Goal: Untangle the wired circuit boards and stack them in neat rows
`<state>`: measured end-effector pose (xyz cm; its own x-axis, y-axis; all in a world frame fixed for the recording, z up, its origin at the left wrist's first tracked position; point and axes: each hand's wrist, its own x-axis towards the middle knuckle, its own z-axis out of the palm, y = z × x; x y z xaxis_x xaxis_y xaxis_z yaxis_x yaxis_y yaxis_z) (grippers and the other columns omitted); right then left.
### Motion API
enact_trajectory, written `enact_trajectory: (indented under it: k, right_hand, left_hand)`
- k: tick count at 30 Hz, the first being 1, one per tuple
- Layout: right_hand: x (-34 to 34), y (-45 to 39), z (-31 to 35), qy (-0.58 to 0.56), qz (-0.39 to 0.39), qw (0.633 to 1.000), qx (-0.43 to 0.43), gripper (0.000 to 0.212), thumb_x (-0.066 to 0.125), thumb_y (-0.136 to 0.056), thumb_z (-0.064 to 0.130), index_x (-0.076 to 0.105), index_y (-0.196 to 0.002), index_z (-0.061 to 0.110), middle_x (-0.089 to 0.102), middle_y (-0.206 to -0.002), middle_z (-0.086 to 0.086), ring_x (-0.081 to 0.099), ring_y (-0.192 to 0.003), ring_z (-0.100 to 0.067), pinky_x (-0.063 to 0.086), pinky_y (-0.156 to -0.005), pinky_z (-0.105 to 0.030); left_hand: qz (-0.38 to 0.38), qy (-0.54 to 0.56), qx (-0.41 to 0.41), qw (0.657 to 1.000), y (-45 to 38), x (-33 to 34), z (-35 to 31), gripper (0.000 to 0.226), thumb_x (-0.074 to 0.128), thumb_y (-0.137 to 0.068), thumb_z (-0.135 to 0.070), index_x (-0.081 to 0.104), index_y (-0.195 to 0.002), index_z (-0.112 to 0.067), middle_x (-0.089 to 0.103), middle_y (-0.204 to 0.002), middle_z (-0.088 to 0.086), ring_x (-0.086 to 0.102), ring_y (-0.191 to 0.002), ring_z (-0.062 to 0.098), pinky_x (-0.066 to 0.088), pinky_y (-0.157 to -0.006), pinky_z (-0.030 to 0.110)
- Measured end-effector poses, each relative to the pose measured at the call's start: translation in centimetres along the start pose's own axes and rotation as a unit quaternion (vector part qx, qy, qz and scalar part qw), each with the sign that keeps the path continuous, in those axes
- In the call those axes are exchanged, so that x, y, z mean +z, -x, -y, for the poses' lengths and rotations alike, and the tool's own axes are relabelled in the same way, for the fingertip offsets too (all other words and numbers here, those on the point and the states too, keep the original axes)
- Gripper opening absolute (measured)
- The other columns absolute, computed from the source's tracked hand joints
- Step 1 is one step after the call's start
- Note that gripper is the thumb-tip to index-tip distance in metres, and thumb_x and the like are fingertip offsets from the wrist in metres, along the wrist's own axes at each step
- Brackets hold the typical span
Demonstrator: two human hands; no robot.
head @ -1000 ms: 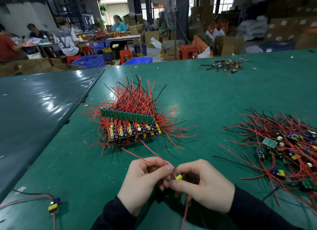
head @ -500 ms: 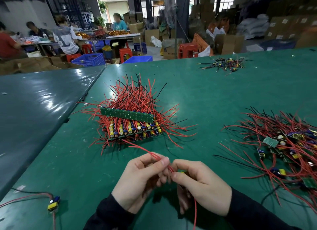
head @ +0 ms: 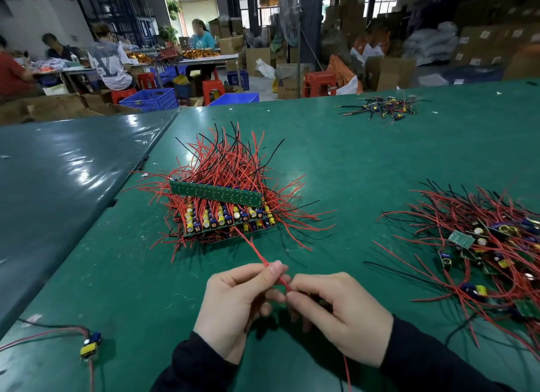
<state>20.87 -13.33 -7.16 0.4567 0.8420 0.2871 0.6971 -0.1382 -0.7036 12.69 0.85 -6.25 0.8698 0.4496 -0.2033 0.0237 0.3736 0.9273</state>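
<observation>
A neat stack of small circuit boards (head: 226,216) with yellow and blue parts sits mid-table, red and black wires fanning out around it; a long green board (head: 216,193) leans along its far edge. My left hand (head: 236,304) pinches a red wire (head: 257,252) between thumb and forefinger. My right hand (head: 342,312) pinches the same wire just to the right, fingers curled; whatever board it holds is hidden inside the hand. Another red wire (head: 347,374) hangs below my right wrist. A tangled heap of wired boards (head: 479,245) lies at the right.
The green table mat (head: 336,157) spans the view, meeting a darker shiny table (head: 58,172) at left. One loose wired board (head: 90,346) lies near the front left edge. A small wire pile (head: 382,108) sits far right. People work at distant tables among boxes, crates and stools.
The wire between my hands has been drawn straighter and now runs up toward the stack. The yellow part seen earlier at my fingertips is now hidden. My hands sit slightly further apart.
</observation>
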Motion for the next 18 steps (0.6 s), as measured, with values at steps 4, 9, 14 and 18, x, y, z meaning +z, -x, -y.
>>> enact_trajectory:
  k: [4, 9, 14, 18]
  right_hand:
    - [0.24, 0.01, -0.19, 0.023, -0.002, 1.0, 0.008, 0.027, 0.047, -0.094, 0.04, 0.052, -0.075, 0.022, 0.061, -0.067, 0.006, 0.06, -0.063, -0.013, 0.049, -0.063, -0.041]
    - [0.37, -0.1, 0.14, 0.011, 0.0, 1.0, 0.005, 0.031, 0.045, -0.093, 0.047, 0.055, -0.076, 0.022, 0.061, -0.065, 0.007, 0.059, -0.063, -0.014, 0.048, -0.063, -0.041]
    - [0.05, -0.1, -0.13, 0.002, -0.018, 1.0, 0.01, 0.026, 0.049, -0.094, 0.038, 0.056, -0.075, 0.023, 0.06, -0.065, 0.002, 0.059, -0.062, -0.017, 0.048, -0.063, -0.042]
    - [0.46, -0.05, 0.16, 0.033, 0.001, 0.999, -0.008, 0.029, 0.044, -0.094, 0.046, 0.052, -0.077, 0.024, 0.057, -0.067, 0.005, 0.053, -0.064, -0.016, 0.047, -0.063, -0.042]
  left_hand:
    - [-0.022, 0.034, -0.047, 0.998, -0.07, 0.02, 0.11, 0.017, 0.072, -0.058, -0.017, 0.074, -0.064, -0.001, 0.065, -0.062, 0.011, 0.036, -0.033, 0.005, 0.025, -0.031, 0.013]
    - [0.018, 0.08, -0.113, 0.99, -0.13, -0.33, -0.23, 0.016, 0.07, -0.057, -0.02, 0.073, -0.06, -0.004, 0.06, -0.057, 0.006, 0.019, -0.026, 0.0, 0.014, -0.027, 0.008]
    - [0.017, 0.11, -0.108, 0.988, -0.34, -0.37, -0.13, 0.019, 0.064, -0.067, -0.022, 0.076, -0.067, -0.007, 0.066, -0.064, 0.008, 0.021, -0.026, 0.001, 0.015, -0.028, 0.009]
    - [0.036, 0.145, -0.116, 0.982, -0.32, -0.29, 0.0, 0.018, 0.064, -0.067, -0.02, 0.072, -0.063, -0.005, 0.056, -0.052, 0.007, 0.018, -0.022, 0.0, 0.014, -0.026, 0.009]
